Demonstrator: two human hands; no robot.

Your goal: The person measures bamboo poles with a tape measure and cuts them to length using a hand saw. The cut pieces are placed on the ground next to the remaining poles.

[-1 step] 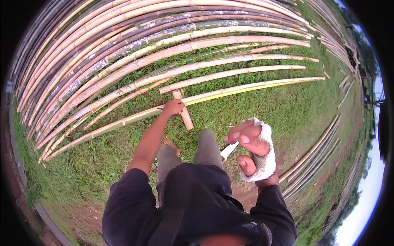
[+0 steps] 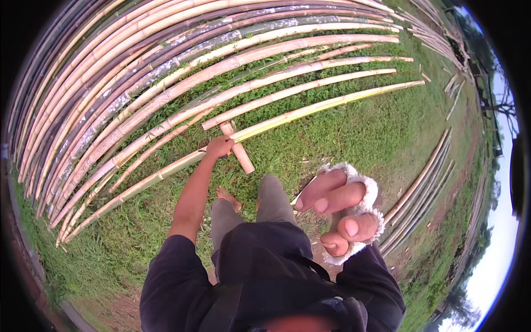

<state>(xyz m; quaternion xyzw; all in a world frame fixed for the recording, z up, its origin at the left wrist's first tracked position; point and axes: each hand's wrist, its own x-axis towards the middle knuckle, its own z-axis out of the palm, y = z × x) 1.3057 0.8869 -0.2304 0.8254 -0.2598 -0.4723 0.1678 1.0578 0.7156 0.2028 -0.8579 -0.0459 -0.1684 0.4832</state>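
My left hand (image 2: pixel 220 146) is closed around a tape measure, whose dark and orange case mostly hides beneath the fingers. Its yellow tape (image 2: pixel 310 117) runs along a split-looking bamboo pole (image 2: pixel 160 175) toward the pole's right end. Under that pole, beside my hand, a short thick bamboo piece (image 2: pixel 242 157) lies crosswise. My right hand (image 2: pixel 345 207), in a white fingerless glove (image 2: pixel 370 191), is raised at the right with fingers loosely bent and apart, nothing visible in them. A thin pale blade-like edge (image 2: pixel 297 200) shows below its fingertips; whether it touches the hand, I cannot tell.
Many long bamboo poles (image 2: pixel 232 58) lie side by side on the grass, beyond my left hand. Several thinner poles (image 2: pixel 417 191) are bundled at the right. My bare foot (image 2: pixel 229 198) stands on grass near the crosswise piece.
The view has shifted slightly, so the poles sit higher and further left. My right hand has turned and its fingers have curled closer together. My left hand keeps its hold.
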